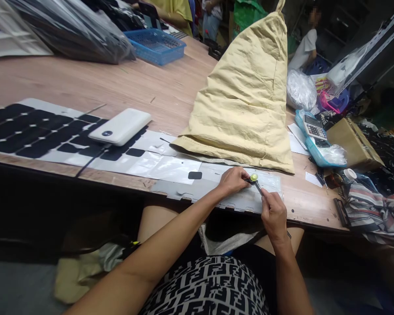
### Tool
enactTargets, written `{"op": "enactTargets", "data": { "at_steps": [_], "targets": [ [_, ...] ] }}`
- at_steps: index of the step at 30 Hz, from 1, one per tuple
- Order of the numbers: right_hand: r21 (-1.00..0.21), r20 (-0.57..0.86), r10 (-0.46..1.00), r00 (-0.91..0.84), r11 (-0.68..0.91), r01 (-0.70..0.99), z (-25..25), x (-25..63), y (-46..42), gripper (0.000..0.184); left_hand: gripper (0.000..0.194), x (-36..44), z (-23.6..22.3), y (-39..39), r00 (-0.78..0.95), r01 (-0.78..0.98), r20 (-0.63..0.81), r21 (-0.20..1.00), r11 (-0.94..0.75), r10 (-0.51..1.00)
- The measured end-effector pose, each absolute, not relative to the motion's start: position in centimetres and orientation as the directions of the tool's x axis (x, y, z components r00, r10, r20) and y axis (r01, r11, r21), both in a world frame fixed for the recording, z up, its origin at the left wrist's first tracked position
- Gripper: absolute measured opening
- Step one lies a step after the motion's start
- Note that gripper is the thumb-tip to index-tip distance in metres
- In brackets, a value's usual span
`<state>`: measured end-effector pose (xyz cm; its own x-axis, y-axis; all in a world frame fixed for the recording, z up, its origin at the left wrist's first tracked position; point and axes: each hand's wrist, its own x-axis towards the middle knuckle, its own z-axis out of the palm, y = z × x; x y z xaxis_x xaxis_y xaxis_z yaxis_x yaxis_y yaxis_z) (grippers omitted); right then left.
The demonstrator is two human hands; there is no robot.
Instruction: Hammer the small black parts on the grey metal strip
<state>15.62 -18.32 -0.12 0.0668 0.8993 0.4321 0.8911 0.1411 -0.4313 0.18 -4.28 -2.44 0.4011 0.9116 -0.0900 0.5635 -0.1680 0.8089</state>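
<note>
My left hand [234, 179] is closed in a pinch at the front of the table. Between its fingertips is a small dark piece, partly hidden, next to a round yellow-green disc [254, 177]. My right hand [274, 212] is closed around a slim dark-grey stick-like tool [259, 188], whose tip reaches the disc. Below both hands lies a thin translucent grey sheet [170, 188] with notches along its near edge. One loose black rounded rectangular patch [195, 175] is left of my left hand.
A pale yellow cloth bag [239, 96] rises just beyond my hands. Leftward, a white power bank [120, 127] rests on sheets of black patches [22, 127]. A blue basket [154, 46] sits farther back. A calculator [313, 127] in a blue tray and a cardboard box [354, 142] stand right.
</note>
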Motion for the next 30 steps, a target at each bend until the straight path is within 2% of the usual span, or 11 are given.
{"op": "enactTargets", "data": {
  "at_steps": [5, 10, 15, 22, 26, 30],
  "targets": [
    [-0.430, 0.458, 0.881, 0.119, 0.103, 0.897, 0.2, 16.0, -18.5, 0.035, 0.024, 0.2, -2.5, -4.3, 0.388, 0.544, -0.077, 0.824, -0.161, 0.919],
    [-0.431, 0.402, 0.905, 0.141, 0.052, 0.901, 0.2, 16.3, -18.4, 0.036, 0.022, 0.2, -2.8, -4.4, 0.397, 0.536, -0.057, 0.825, -0.181, 0.916],
    [-0.452, 0.434, 0.871, 0.229, -0.010, 0.892, 0.4, 18.2, -17.6, 0.036, 0.020, 0.1, -3.0, -4.3, 0.410, 0.525, -0.037, 0.827, -0.202, 0.911],
    [-0.276, 0.451, 0.763, 0.464, -0.376, 0.885, -1.6, 24.0, -16.0, 0.039, 0.018, -0.2, -3.1, -4.5, 0.416, 0.507, -0.039, 0.840, -0.196, 0.909],
    [-0.189, 0.484, 0.736, 0.474, -0.441, 0.877, -2.8, 25.9, -15.8, 0.039, 0.019, -0.2, -3.3, -4.4, 0.423, 0.503, -0.027, 0.839, -0.210, 0.906],
    [-0.165, 0.470, 0.743, 0.477, -0.457, 0.874, -3.2, 26.2, -15.8, 0.036, 0.018, -0.9, -3.3, -4.4, 0.513, 0.475, -0.014, 0.838, -0.269, 0.859]
  ]
}}
